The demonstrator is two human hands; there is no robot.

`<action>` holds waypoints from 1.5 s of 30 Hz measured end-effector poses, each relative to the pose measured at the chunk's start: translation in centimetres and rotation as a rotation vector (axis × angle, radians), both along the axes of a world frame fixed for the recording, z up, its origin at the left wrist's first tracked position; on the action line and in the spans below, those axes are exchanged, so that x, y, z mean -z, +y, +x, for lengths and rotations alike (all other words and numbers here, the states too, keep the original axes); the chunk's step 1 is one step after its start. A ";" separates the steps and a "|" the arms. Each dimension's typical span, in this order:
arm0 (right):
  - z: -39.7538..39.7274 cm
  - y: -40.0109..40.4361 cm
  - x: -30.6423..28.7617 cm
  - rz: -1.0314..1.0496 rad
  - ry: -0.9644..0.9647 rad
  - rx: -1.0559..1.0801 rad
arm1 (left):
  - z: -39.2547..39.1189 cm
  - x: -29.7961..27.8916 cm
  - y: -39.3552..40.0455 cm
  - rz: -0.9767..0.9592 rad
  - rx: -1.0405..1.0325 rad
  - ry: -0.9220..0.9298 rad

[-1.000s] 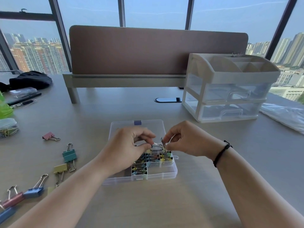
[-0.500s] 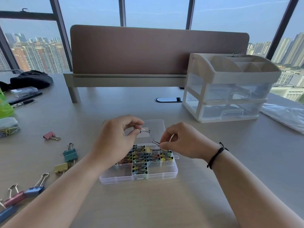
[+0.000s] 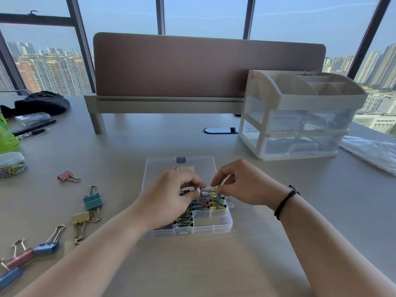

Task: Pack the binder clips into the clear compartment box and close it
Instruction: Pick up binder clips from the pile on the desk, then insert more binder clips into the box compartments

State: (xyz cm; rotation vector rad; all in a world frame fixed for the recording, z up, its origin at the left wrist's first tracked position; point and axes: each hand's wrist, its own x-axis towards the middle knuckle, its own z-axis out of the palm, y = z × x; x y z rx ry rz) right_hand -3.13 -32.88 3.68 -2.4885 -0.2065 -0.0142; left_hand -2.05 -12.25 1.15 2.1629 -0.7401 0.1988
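The clear compartment box [image 3: 222, 227] lies open on the desk in front of me, its lid [image 3: 162, 166] flat behind it. Several small coloured binder clips [image 3: 215, 205] fill its compartments. My left hand [image 3: 171, 194] and my right hand [image 3: 242, 185] meet just above the box's back row. Together their fingertips pinch one small binder clip [image 3: 209, 192] by its silver wire handles. Larger clips lie loose on the desk to the left: a pink one [image 3: 66, 175], a teal one [image 3: 92, 201], a yellow one [image 3: 81, 218] and a blue one [image 3: 46, 247].
A white drawer organiser [image 3: 297, 116] stands at the back right, with a plastic bag [image 3: 372, 151] beside it. A brown desk divider [image 3: 203, 67] runs across the back. At the far left are a bag of paper clips [image 3: 11, 166], pens and a black pouch [image 3: 40, 102].
My left hand, raised over the lid half a second ago, has come back down to the right. Both hands now meet on one small clip above the box.
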 end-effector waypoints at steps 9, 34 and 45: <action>0.1 0.0 -0.1 -0.032 0.014 0.005 | 0.0 -0.1 0.2 0.148 0.066 -0.182; -0.3 0.1 -0.3 -0.040 -0.103 0.023 | 0.3 -3.2 3.1 0.075 -0.113 -0.173; 0.0 12.8 -1.4 -0.164 -0.225 -0.253 | 0.0 -1.4 17.3 0.112 -0.433 0.006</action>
